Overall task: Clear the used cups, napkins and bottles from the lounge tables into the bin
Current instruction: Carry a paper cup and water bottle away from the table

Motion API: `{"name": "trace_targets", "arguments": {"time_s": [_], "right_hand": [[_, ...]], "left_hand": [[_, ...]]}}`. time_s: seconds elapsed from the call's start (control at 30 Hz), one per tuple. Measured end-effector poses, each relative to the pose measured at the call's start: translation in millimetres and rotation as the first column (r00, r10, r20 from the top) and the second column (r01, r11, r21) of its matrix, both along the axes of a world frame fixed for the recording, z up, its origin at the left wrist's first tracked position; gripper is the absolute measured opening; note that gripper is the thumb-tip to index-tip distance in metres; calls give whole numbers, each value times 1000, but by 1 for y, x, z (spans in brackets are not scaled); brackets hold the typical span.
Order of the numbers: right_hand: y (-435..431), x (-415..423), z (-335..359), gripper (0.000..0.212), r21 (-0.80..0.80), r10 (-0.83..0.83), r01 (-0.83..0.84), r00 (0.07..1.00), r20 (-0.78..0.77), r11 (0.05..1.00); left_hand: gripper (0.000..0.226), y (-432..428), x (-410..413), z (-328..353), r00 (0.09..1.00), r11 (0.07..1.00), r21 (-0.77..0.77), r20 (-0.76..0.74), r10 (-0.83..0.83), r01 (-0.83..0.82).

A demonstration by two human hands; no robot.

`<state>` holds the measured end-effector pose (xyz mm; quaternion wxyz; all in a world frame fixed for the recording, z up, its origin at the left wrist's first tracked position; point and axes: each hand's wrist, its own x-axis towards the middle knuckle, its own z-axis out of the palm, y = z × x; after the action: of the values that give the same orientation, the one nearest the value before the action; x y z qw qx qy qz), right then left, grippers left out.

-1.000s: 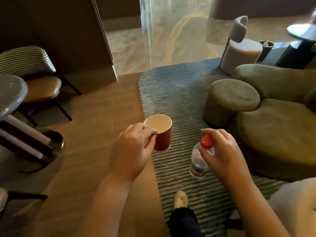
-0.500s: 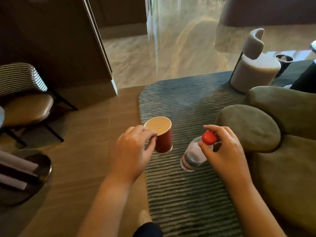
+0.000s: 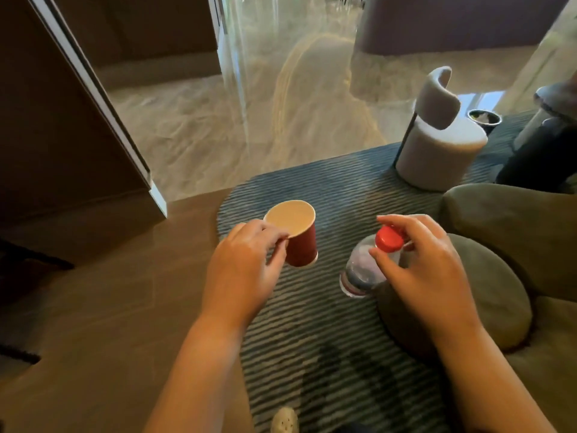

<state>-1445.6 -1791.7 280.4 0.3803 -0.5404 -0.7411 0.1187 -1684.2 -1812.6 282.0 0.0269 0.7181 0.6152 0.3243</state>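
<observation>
Red cup (image 3: 301, 245) pinched at its rim by left hand (image 3: 246, 270); right hand (image 3: 427, 270) grips the bottle (image 3: 362, 270).

A striped rug (image 3: 327, 189) lies ahead of me on the wood floor (image 3: 109, 307). To my right, a round green pouf (image 3: 490, 295) sits just beside a green sofa (image 3: 512, 226). Beyond them, a pale stool (image 3: 437, 151) with a curled back stands at the rug's far edge, near the glass (image 3: 249, 73).
</observation>
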Motion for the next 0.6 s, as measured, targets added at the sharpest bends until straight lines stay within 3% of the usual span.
{"name": "trace_targets", "arguments": {"time_s": [0.2, 0.4, 0.6], "right_hand": [[106, 3, -13, 39, -53, -47, 45, 998, -40, 998], [266, 21, -31, 41, -49, -2, 1, 999, -40, 999], [432, 49, -1, 43, -5, -33, 33, 996, -81, 999]], "left_hand": [[16, 136, 4, -7, 996, 995, -46, -5, -84, 84], [15, 289, 6, -13, 997, 997, -41, -26, -67, 66], [14, 455, 39, 36, 989, 993, 54, -114, -97, 104]]}}
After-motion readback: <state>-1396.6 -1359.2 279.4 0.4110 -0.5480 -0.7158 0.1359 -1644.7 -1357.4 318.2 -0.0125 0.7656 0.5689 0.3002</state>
